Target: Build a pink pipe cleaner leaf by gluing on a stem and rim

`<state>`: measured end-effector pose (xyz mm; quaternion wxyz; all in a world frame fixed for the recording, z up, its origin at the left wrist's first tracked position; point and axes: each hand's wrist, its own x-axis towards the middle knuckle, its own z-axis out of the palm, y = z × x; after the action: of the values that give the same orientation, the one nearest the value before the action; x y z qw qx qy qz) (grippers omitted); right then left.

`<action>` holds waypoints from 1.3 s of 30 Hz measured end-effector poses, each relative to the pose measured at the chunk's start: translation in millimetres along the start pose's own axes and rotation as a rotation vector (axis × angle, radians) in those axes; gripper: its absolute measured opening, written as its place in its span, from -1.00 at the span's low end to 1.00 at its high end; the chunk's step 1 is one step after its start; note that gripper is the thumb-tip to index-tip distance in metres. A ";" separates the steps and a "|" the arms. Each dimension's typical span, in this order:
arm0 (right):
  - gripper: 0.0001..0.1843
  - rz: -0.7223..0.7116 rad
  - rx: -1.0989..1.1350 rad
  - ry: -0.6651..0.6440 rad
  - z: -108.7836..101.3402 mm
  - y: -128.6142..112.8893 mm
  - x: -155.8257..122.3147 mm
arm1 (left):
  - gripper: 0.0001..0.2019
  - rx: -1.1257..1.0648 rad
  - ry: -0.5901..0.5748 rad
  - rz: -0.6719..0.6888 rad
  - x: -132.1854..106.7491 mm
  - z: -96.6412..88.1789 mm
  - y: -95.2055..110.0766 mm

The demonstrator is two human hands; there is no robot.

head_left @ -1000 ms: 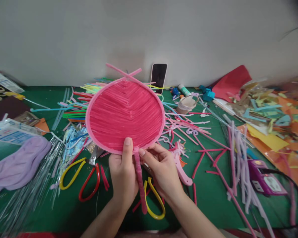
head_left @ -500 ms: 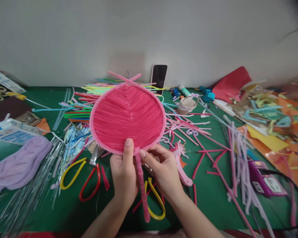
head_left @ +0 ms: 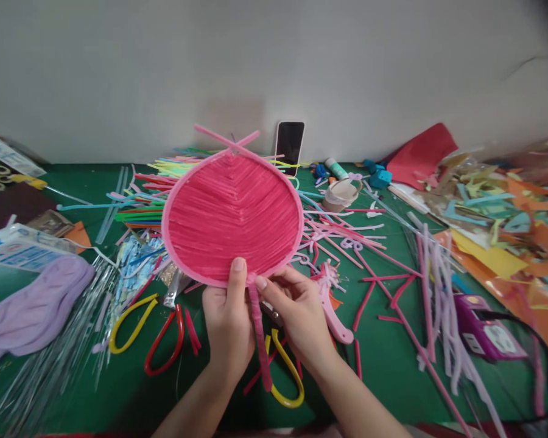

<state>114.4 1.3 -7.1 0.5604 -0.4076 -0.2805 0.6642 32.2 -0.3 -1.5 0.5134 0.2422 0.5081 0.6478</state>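
A round pink pipe-cleaner fan (head_left: pixel 234 213) is held up in front of me, its deep pink face ribbed in a V pattern and edged with a lighter pink rim. Two loose rim ends cross at its top, and a wrapped stem hangs from its bottom. My left hand (head_left: pixel 231 328) grips the lower rim with the thumb on the front face. My right hand (head_left: pixel 301 313) pinches the rim where the stem joins; its other fingers are behind. Below, yellow-handled pliers (head_left: pixel 287 377) are partly hidden by my right hand. Pliers with one red and one yellow handle (head_left: pixel 164 340) lie at left.
Colourful pipe cleaners (head_left: pixel 141 204) are piled behind the fan. A phone (head_left: pixel 290 146) leans on the wall. Lilac leaf shapes (head_left: pixel 36 304) and thin wires (head_left: pixel 59 347) lie left. At right are a purple device (head_left: pixel 486 328) with a black cord and paper scraps (head_left: pixel 493 255).
The fan has tipped slightly, its stem end shifting up in view. Both hands keep the same hold, and the view has moved a little.
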 end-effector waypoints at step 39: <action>-0.74 -0.047 -0.170 0.067 -5.0 -12.8 8.5 | -0.63 0.062 0.017 -0.005 0.4 5.5 12.1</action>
<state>125.0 11.9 -0.9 0.5481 -0.4692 -0.3264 0.6107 31.6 2.9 11.5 0.5030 0.2509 0.5330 0.6325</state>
